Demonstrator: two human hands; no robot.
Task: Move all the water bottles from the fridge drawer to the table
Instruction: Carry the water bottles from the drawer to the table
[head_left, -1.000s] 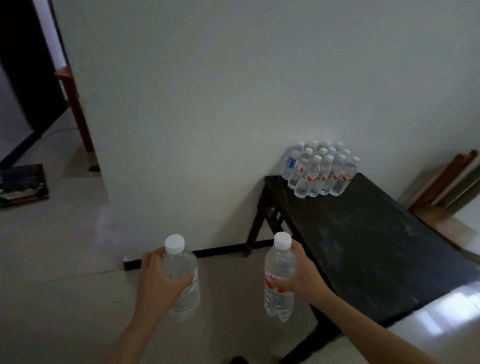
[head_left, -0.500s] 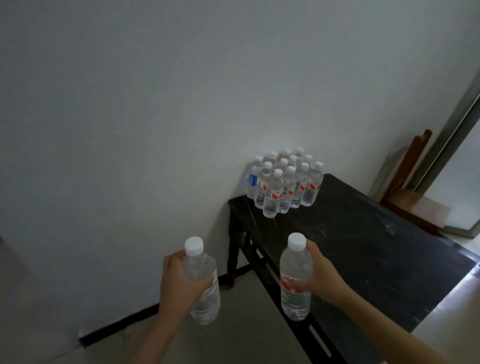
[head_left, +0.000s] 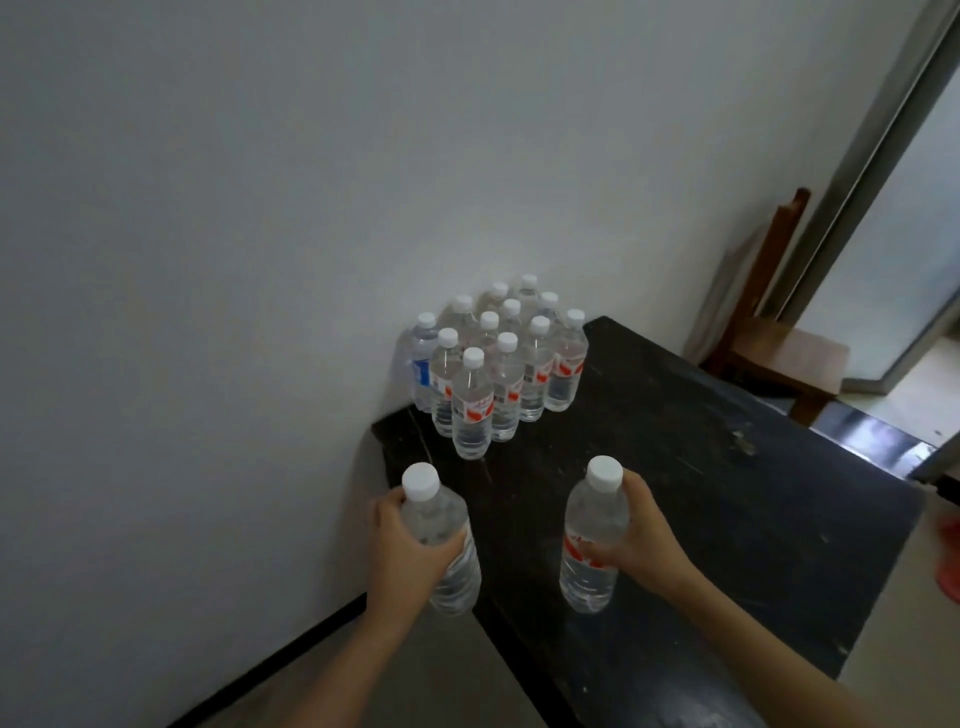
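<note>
Gripping one water bottle each, the left hand and right hand are held above the dark tabletop, near the cluster of bottles.

Both held bottles are clear, glossy plastic with matt white caps: the one in the left hand shows ribbed lower walls, the one in the right hand a red-printed film label. Beyond the grips, the cluster of bottles looks the same. The table is dark wood, scuffed, dull. The wall is matt paint.
</note>
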